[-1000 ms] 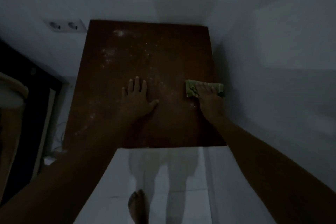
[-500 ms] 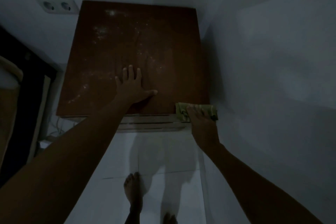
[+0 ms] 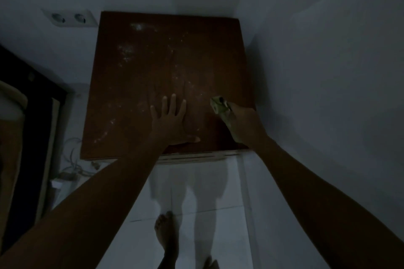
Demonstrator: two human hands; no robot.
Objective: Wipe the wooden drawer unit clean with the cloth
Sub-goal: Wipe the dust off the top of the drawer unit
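The wooden drawer unit [image 3: 140, 85] is seen from above, its dark brown top speckled with pale dust at the left and middle. My left hand [image 3: 170, 120] lies flat on the top near the front edge, fingers spread. My right hand [image 3: 242, 124] is over the front right part of the top, closed around a bunched green cloth [image 3: 220, 106] that sticks out past the fingers. The room is dim.
The unit stands in a corner, with a white wall [image 3: 328, 72] close on its right and another behind. A double wall socket [image 3: 70, 18] is at the back left. Cables [image 3: 72, 166] lie on the floor to the left. My bare foot [image 3: 166, 233] stands on white tiles.
My right hand has come back from the front right edge onto the top, and the cloth went from flat under the fingers to bunched in the fist. My left hand stayed put.
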